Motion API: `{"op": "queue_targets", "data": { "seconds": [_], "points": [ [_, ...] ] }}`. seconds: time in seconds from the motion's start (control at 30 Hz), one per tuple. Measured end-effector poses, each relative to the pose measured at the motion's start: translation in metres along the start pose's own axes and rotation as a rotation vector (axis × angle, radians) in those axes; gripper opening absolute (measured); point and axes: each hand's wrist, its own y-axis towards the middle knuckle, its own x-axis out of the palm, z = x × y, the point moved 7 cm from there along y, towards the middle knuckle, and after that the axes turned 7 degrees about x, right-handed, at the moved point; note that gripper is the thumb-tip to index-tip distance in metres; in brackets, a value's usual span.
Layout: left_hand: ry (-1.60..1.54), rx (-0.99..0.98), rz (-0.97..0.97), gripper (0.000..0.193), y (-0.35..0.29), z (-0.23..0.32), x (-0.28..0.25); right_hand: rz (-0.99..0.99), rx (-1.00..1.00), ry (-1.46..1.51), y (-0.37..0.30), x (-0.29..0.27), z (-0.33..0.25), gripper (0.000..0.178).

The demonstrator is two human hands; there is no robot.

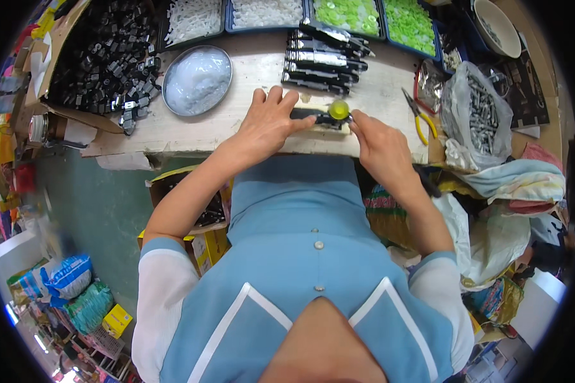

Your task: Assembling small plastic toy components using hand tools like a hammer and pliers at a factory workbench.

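Observation:
A slim black assembly lies on a pale block at the bench's front edge. My left hand holds its left end down, thumb pressed on it and the other fingers spread toward the bench. A round yellow-green piece sits at the assembly's right end. Beside that piece, my right hand is closed, thumb and forefinger pinched together; what they grip is mostly hidden. Just beyond lies a stack of similar black-and-silver assemblies. A round metal dish holding a whitish translucent mass stands left of them.
Trays of white parts and bright green parts line the back. Black parts fill a carton at left. Yellow-handled pliers lie at right, near a plastic bag of metal parts. Cloths hang at the right edge.

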Motion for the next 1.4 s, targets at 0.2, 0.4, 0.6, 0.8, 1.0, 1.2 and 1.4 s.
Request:
{"op": "queue_targets", "data": {
  "seconds": [0.2, 0.4, 0.6, 0.8, 1.0, 1.2, 1.4],
  "points": [
    [-0.277, -0.049, 0.041, 0.050, -0.002, -0.010, 0.003, -0.067, 0.022, -0.106, -0.011, 0.018, 0.001, 0.011],
    [-0.472, -0.259, 0.189, 0.052, -0.002, -0.030, -0.001, 0.190, -0.134, 0.155, 0.004, -0.017, -0.025, 0.012],
    [-0.508, -0.327, 0.315, 0.054, -0.009, -0.026, -0.003, -0.054, -0.053, 0.001, 0.018, 0.024, -0.023, 0.008],
    [-0.345, -0.310, 0.450, 0.041, -0.023, -0.017, -0.002, -0.148, 0.060, -0.087, 0.045, 0.033, -0.017, 0.017],
    [-0.125, -0.224, 0.611, 0.032, -0.029, 0.020, -0.004, -0.157, 0.058, 0.024, 0.063, 0.016, -0.023, 0.020],
    [-0.147, -0.058, 0.599, 0.028, -0.020, 0.046, 0.014, -0.097, -0.105, 0.005, 0.057, 0.045, -0.045, 0.020],
    [-0.116, -0.113, 0.580, 0.030, -0.018, 0.028, 0.002, 0.041, 0.049, 0.198, 0.044, 0.015, -0.002, 0.014]
  ]
}}
